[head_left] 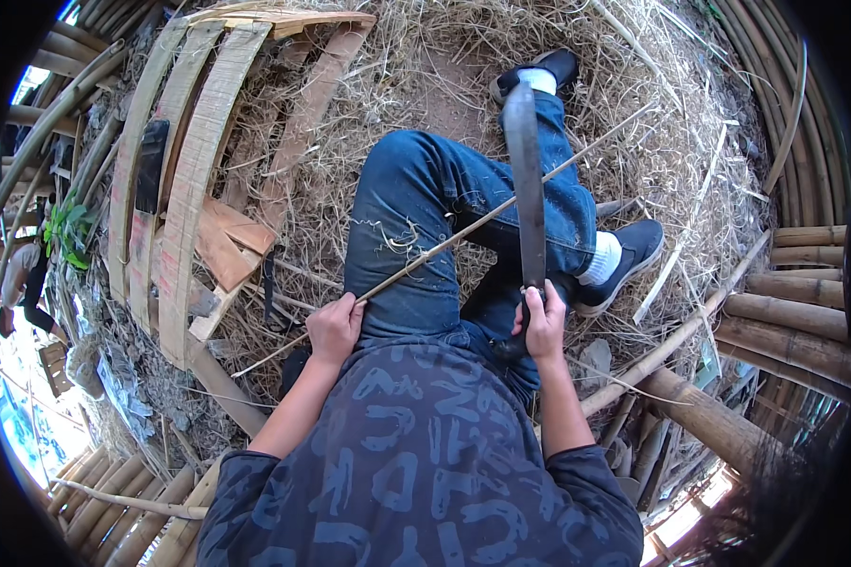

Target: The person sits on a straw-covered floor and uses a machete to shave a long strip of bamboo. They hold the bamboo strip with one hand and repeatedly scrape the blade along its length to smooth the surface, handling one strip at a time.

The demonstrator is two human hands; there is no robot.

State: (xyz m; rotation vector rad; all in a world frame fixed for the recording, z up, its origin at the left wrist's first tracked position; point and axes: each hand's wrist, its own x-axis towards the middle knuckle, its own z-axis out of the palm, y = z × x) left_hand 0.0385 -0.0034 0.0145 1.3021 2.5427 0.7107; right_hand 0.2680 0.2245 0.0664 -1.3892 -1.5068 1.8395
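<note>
My left hand (pixel 335 327) is closed around a long thin bamboo strip (pixel 437 249), near its lower left end. The strip slants up to the right across my jeans (pixel 402 203), passing at the blade of a machete (pixel 529 180). My right hand (pixel 542 321) grips the machete by its dark handle, mostly hidden by the fingers, with the blade pointing away from me. Whether blade and strip touch, I cannot tell. Some pale curled shavings (pixel 397 238) lie on my left knee.
Fibrous shavings (pixel 681 180) cover the ground around my legs. A slatted wooden pallet (pixel 203 180) leans at the left, with a dark object (pixel 151 165) on it. Bamboo poles (pixel 787 326) are stacked at the right. Another person (pixel 30 283) is at the far left.
</note>
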